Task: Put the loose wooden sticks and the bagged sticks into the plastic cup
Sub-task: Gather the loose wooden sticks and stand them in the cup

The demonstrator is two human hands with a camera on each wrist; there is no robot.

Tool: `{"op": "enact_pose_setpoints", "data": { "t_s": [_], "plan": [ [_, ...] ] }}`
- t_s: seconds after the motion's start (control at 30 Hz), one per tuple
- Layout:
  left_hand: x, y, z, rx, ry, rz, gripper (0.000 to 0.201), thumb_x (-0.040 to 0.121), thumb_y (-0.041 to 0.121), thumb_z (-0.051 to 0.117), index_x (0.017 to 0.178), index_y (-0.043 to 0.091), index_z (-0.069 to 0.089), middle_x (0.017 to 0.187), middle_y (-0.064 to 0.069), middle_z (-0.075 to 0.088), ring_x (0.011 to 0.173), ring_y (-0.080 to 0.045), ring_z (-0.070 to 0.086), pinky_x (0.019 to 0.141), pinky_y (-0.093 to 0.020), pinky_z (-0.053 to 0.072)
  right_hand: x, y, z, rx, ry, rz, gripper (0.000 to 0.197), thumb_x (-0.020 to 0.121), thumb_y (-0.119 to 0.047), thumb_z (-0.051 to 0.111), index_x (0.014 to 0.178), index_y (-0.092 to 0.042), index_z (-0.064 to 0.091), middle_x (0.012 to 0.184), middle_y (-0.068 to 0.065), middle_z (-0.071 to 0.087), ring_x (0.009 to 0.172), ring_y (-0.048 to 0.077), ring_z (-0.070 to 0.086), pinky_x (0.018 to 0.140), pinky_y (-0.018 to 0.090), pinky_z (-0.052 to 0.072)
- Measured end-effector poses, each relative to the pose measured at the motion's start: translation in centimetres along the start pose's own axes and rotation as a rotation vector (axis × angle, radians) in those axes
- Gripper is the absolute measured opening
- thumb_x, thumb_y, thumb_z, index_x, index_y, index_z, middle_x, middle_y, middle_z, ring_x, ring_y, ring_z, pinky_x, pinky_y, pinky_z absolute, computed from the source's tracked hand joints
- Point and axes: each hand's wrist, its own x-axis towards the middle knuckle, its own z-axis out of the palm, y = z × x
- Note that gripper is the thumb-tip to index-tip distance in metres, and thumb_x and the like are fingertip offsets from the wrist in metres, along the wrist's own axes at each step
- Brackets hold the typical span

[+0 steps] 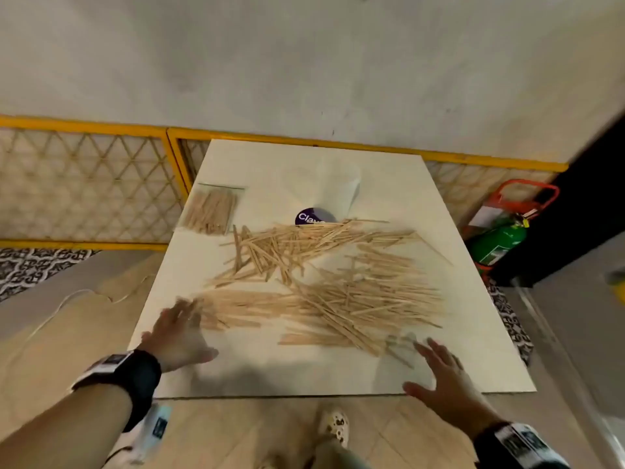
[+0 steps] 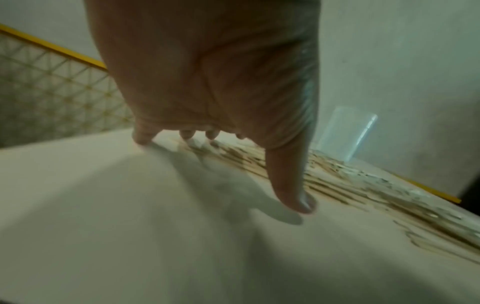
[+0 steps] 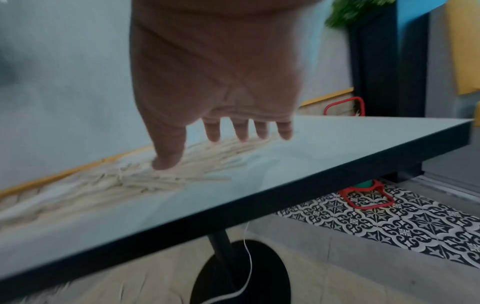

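Many loose wooden sticks (image 1: 324,286) lie scattered across the middle of the white table (image 1: 270,374). A clear bag of sticks (image 1: 211,209) lies at the far left. The clear plastic cup (image 1: 333,194) with a purple label stands behind the pile, also seen as cup (image 2: 348,133). My left hand (image 1: 179,330) is flat and spread, fingertips (image 2: 141,137) reaching the pile's left end (image 2: 324,181). My right hand (image 1: 439,370) is spread above the near right edge of the pile (image 3: 155,174). Neither hand holds anything.
A yellow-framed lattice fence (image 1: 84,184) runs behind the table. A green cylinder in a red frame (image 1: 500,238) stands on the floor to the right. The table has a black pedestal base (image 3: 241,271) with a white cable beside it.
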Motion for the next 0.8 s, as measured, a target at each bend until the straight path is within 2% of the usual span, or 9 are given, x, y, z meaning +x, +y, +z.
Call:
{"op": "enact_pose_setpoints", "data": {
  "t_s": [0.07, 0.17, 0.27, 0.4, 0.47, 0.57, 0.67, 0.73, 0.8],
  "plan": [
    [1.6, 1.8, 0.8, 0.125, -0.02, -0.018, 0.134, 0.046, 0.08, 0.061, 0.145, 0.039, -0.02, 0.156, 0.002, -0.027, 0.144, -0.032, -0.018, 0.108, -0.066, 0.009, 2.3, -0.4, 0.7, -0.038, -0.048, -0.014, 0.113, 0.064, -0.078, 0.06, 0.147, -0.044, -0.009, 0.154, -0.012, -0.023, 0.146, 0.02, -0.015, 0.116, 0.056, 0.006],
    [3.4, 4.8, 2.6, 0.157, -0.02, 0.051, 0.139, 0.04, 0.091, 0.054, 0.142, 0.041, -0.026, 0.153, 0.0, -0.034, 0.141, -0.033, -0.027, 0.106, -0.07, -0.002, 5.8, -2.0, 1.8, -0.11, -0.071, -0.052, 0.125, 0.056, -0.08, 0.063, 0.139, -0.05, -0.026, 0.149, -0.008, -0.037, 0.142, 0.024, -0.03, 0.113, 0.066, -0.005],
    [5.4, 8.5, 4.7, 0.136, 0.004, 0.126, 0.138, 0.038, 0.097, 0.046, 0.141, 0.042, -0.027, 0.151, 0.002, -0.037, 0.139, -0.029, -0.033, 0.106, -0.067, -0.012, 9.3, -4.8, 2.6, -0.128, -0.028, -0.099, 0.116, 0.065, -0.078, 0.058, 0.147, -0.04, -0.014, 0.148, -0.006, -0.035, 0.143, 0.029, -0.028, 0.111, 0.068, -0.009],
    [7.1, 14.5, 6.9, 0.063, 0.055, 0.15, 0.128, 0.051, 0.092, 0.045, 0.144, 0.036, -0.023, 0.153, -0.003, -0.033, 0.139, -0.031, -0.032, 0.108, -0.067, -0.013, 12.5, -8.8, 3.2, 0.007, 0.025, -0.132, 0.087, 0.083, -0.067, 0.046, 0.15, -0.037, 0.0, 0.159, 0.0, -0.021, 0.145, 0.029, -0.025, 0.112, 0.06, -0.014],
    [7.9, 16.7, 7.2, 0.011, 0.076, 0.128, 0.129, 0.051, 0.092, 0.044, 0.145, 0.034, -0.022, 0.154, -0.005, -0.032, 0.138, -0.033, -0.032, 0.108, -0.067, -0.011, 14.2, -9.3, 2.7, 0.083, 0.059, -0.178, 0.076, 0.087, -0.057, 0.049, 0.151, -0.033, 0.013, 0.162, 0.003, -0.008, 0.147, 0.029, -0.017, 0.115, 0.057, -0.009],
    [8.9, 17.6, 5.8, -0.04, 0.125, 0.138, 0.129, 0.047, 0.096, 0.035, 0.142, 0.036, -0.028, 0.15, -0.001, -0.037, 0.135, -0.031, -0.037, 0.106, -0.061, -0.017, 17.0, -7.0, -0.7, 0.116, 0.241, -0.26, 0.068, 0.086, -0.051, 0.057, 0.145, -0.028, 0.033, 0.16, 0.007, 0.018, 0.148, 0.03, 0.003, 0.119, 0.054, 0.011],
    [11.4, 16.7, 2.8, -0.04, 0.254, 0.082, 0.106, 0.069, 0.085, 0.038, 0.145, 0.037, -0.018, 0.155, -0.001, -0.028, 0.139, -0.029, -0.033, 0.108, -0.058, -0.017, 20.5, -2.3, -5.5, 0.122, 0.273, -0.128, 0.074, 0.085, -0.05, 0.059, 0.148, -0.031, 0.026, 0.162, 0.002, 0.01, 0.149, 0.028, 0.0, 0.119, 0.053, 0.01],
    [13.9, 15.7, 0.9, -0.02, 0.299, 0.024, 0.098, 0.076, 0.079, 0.037, 0.149, 0.033, -0.008, 0.158, -0.004, -0.02, 0.141, -0.031, -0.028, 0.111, -0.06, -0.012, 24.1, 1.2, -7.1, 0.072, 0.176, 0.009, 0.085, 0.082, -0.06, 0.056, 0.151, -0.033, 0.015, 0.163, -0.001, 0.0, 0.149, 0.027, -0.009, 0.119, 0.053, 0.003],
    [16.2, 15.4, 0.0, -0.013, 0.264, -0.029, 0.096, 0.077, 0.079, 0.035, 0.15, 0.03, -0.004, 0.159, -0.003, -0.017, 0.142, -0.033, -0.025, 0.113, -0.059, -0.01, 26.8, 2.9, -7.5, 0.013, 0.102, 0.034, 0.098, 0.072, -0.077, 0.05, 0.15, -0.039, 0.005, 0.163, 0.0, -0.005, 0.148, 0.029, -0.012, 0.119, 0.055, -0.001]
  ]
}}
